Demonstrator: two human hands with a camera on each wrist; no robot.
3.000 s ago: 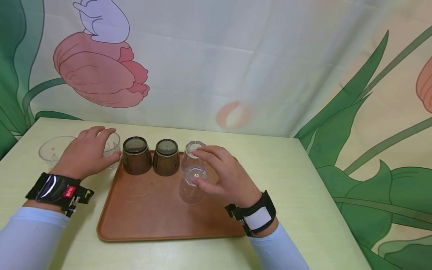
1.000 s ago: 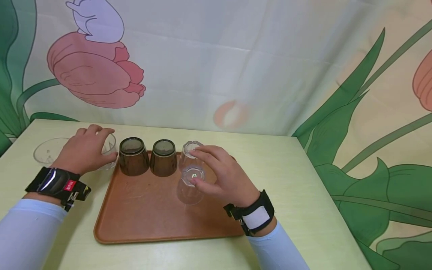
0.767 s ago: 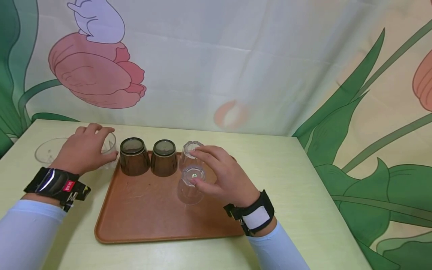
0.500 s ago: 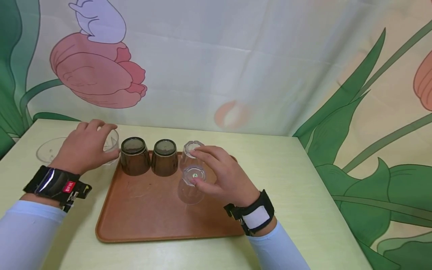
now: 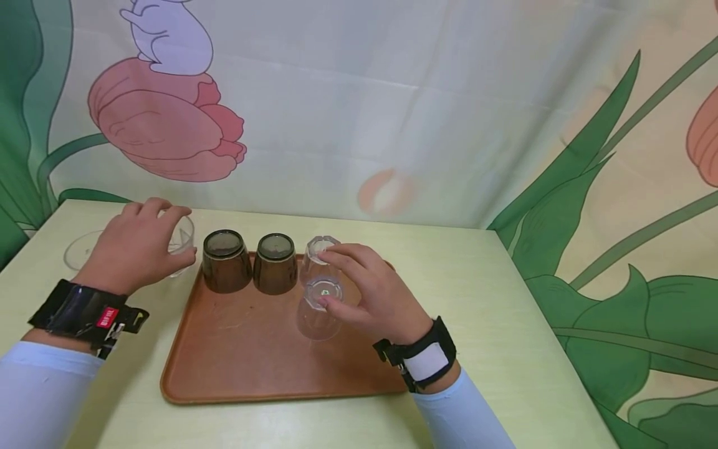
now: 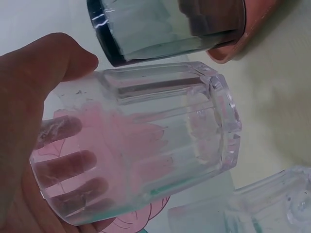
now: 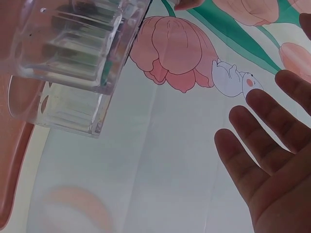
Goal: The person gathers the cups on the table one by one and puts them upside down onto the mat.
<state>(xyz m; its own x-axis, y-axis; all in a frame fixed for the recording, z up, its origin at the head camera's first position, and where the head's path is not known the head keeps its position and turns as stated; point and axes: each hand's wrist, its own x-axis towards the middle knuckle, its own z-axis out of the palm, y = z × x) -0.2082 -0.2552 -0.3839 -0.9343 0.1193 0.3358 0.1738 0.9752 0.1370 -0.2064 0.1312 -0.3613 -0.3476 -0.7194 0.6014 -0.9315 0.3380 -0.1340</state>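
Left hand (image 5: 131,243): curled round the upper part of a clear glass, thumb on the near side, fingers on the far side, parted about as wide as its mouth.
Clear glass (image 6: 170,121): mouth up, just left of the tray; whether its base touched the table could not be told.
Second clear glass (image 5: 78,252): farther left, mouth up, partly hidden behind the left hand.
Right hand (image 5: 387,293): well open, fingers apart, hovering just right of two upturned glasses and gripping nothing.
Near upturned glass (image 5: 316,321): clear, mouth down on the tray.
Far upturned glass (image 5: 311,265): clear, mouth down, directly behind; whether the pair touched was unclear.
Left dark glass (image 5: 227,271): mouth down at the tray's far left corner.
Right dark glass (image 5: 275,274): mouth down, just beside it.
Tray (image 5: 252,355): brown, lying on a pale table (image 5: 505,349).
Backdrop (image 5: 449,125): painted with flowers.
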